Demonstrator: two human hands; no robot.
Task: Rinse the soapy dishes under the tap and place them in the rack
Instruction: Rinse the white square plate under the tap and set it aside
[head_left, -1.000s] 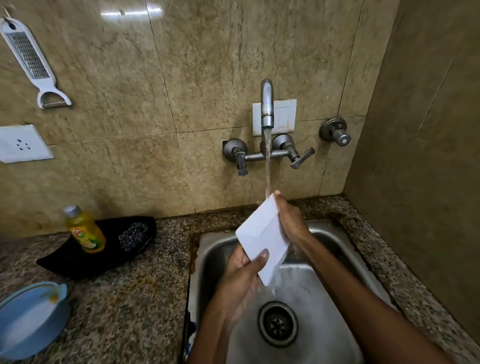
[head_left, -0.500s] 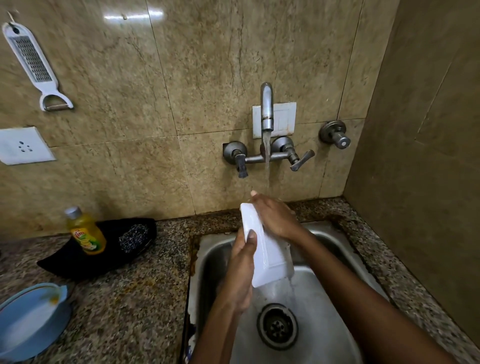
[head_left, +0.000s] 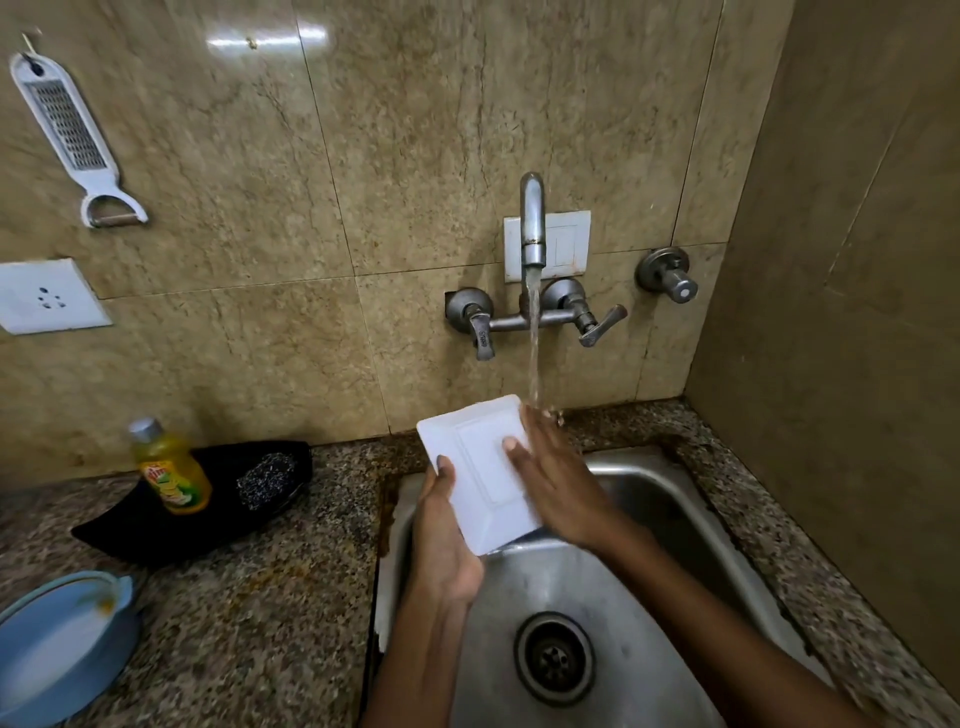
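Speckled granite worktop (head_left: 249, 623) lower left; steel sink (head_left: 675, 519) lower centre. Left hand (head_left: 447, 545) fingers gripping white square dish (head_left: 478, 467) over sink; right hand (head_left: 556, 483) fingers flat on its underside. Yellow bottle (head_left: 171, 467), label unreadable, centre left. Tap (head_left: 532, 223) running against beige tiled wall (head_left: 311, 208); grater (head_left: 72, 135) upper left.

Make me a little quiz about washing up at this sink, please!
1. True or false: water is running from the tap.
2. Which hand grips the left edge of the white dish: A) the left hand or B) the right hand?
3. What colour is the soap bottle that stands on the black tray?

Key: 1 true. 2 A; the right hand lies flat on the dish's underside. 3 yellow.
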